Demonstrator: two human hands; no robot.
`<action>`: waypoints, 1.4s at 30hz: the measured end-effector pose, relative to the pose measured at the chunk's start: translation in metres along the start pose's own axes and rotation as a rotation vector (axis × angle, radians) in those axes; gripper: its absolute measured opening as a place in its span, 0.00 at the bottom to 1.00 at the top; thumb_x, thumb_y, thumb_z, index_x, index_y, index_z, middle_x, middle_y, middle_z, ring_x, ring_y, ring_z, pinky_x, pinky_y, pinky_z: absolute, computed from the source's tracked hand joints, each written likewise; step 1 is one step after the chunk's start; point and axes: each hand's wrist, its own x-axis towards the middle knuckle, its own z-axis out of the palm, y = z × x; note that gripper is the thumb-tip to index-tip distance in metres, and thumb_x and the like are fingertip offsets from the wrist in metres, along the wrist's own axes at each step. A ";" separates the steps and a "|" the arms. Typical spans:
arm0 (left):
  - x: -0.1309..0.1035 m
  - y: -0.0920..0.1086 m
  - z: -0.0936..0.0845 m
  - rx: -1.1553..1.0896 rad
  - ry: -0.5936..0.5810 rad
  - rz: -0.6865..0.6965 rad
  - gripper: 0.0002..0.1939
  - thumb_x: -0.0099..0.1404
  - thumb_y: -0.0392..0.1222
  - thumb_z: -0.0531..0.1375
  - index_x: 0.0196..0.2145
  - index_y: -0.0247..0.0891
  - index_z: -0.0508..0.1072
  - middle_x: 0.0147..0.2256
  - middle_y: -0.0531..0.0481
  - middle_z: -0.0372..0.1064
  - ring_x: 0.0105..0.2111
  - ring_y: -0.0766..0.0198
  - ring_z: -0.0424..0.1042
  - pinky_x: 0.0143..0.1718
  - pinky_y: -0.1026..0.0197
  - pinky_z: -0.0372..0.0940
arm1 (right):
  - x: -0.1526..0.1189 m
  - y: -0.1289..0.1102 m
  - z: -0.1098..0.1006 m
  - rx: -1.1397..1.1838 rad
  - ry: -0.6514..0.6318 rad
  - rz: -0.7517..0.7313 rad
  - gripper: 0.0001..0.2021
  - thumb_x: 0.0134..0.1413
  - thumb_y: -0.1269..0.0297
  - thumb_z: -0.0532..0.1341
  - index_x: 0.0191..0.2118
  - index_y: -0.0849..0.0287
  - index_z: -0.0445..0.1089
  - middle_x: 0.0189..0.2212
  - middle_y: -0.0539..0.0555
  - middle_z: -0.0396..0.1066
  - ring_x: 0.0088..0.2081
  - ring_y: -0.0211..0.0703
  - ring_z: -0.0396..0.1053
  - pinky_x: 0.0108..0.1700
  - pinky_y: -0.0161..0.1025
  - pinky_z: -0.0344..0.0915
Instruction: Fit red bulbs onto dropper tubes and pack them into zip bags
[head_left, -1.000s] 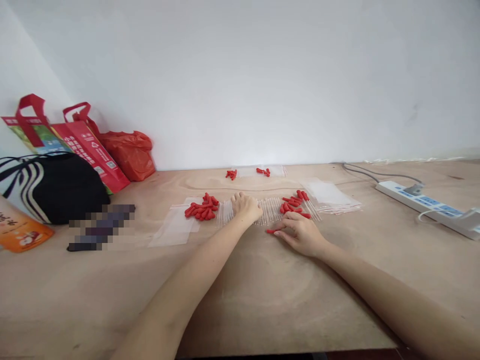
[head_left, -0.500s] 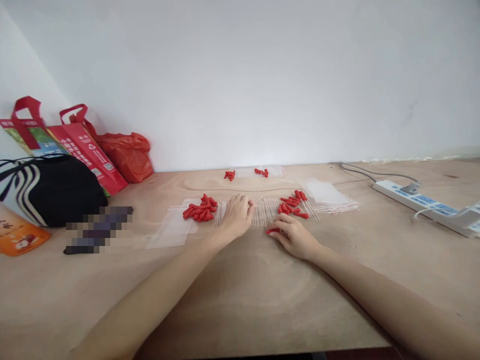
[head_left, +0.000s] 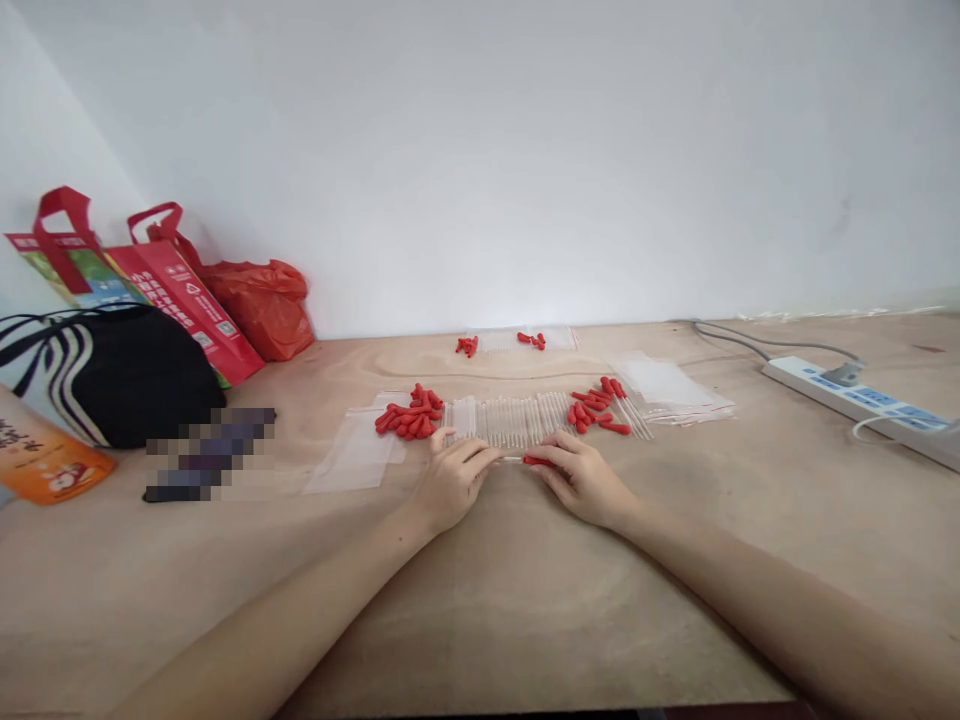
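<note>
My left hand pinches one end of a thin glass dropper tube just in front of the row of tubes. My right hand holds a red rubber bulb at the tube's other end. Whether the tube sits inside the bulb or only touches it, I cannot tell. Beyond my hands lies a row of clear glass tubes. To its left is a heap of red rubber bulbs. On its right are more red bulbs and several droppers with bulbs fitted.
Clear plastic bags lie left and right of the row. A further bag with red bulbs is near the wall. A power strip stands right. Shopping bags, a black bag and an orange pouch are left.
My left hand has come back from the row of tubes toward me and now holds a glass tube against the red bulb. My right hand still grips the bulb.
</note>
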 end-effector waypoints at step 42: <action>-0.004 0.014 -0.004 -0.002 0.029 0.191 0.15 0.61 0.28 0.46 0.38 0.38 0.69 0.29 0.53 0.72 0.26 0.68 0.67 0.34 0.58 0.48 | -0.001 -0.004 -0.001 -0.021 -0.020 -0.149 0.08 0.54 0.63 0.53 0.34 0.59 0.67 0.28 0.54 0.70 0.30 0.39 0.64 0.33 0.39 0.59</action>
